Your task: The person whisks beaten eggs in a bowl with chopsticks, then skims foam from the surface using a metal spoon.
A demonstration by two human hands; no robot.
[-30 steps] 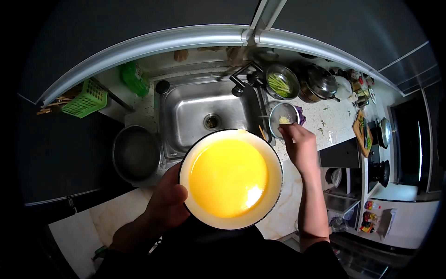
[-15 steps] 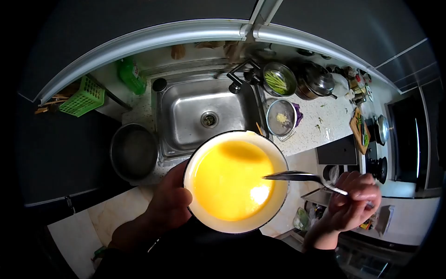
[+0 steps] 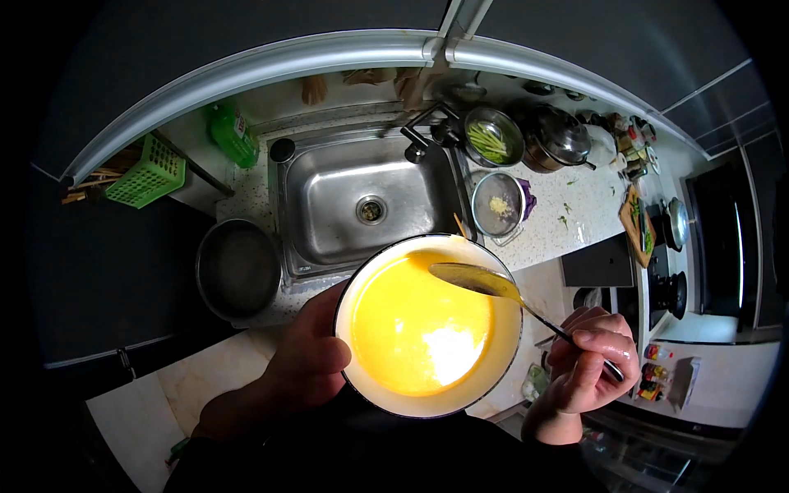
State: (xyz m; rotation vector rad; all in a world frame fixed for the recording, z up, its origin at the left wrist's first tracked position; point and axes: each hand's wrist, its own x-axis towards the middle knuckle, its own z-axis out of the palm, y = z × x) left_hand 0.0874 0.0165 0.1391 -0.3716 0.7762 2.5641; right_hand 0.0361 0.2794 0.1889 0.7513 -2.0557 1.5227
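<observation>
A white bowl with a dark rim (image 3: 508, 361) holds yellow liquid (image 3: 394, 324). My left hand (image 3: 311, 353) grips it by its left side, thumb on the rim. In my right hand (image 3: 593, 357) is the handle of a metal spoon (image 3: 477, 279), whose bowl lies over the upper right part of the liquid, at or just above its surface. Beyond the bowl, on the counter, stands a round dish (image 3: 498, 220) with a small pale yellow heap in it.
A steel sink (image 3: 320, 214) lies beyond the bowl, with a black faucet (image 3: 417, 151) at its right. A dark pot (image 3: 238, 269) stands left. Green pieces in a bowl (image 3: 486, 141), a lidded pot (image 3: 555, 140) and a cutting board (image 3: 633, 223) are to the right.
My right hand left the small dish and now holds a spoon, which has moved left over the yellow liquid. The bowl in my left hand has shifted slightly right.
</observation>
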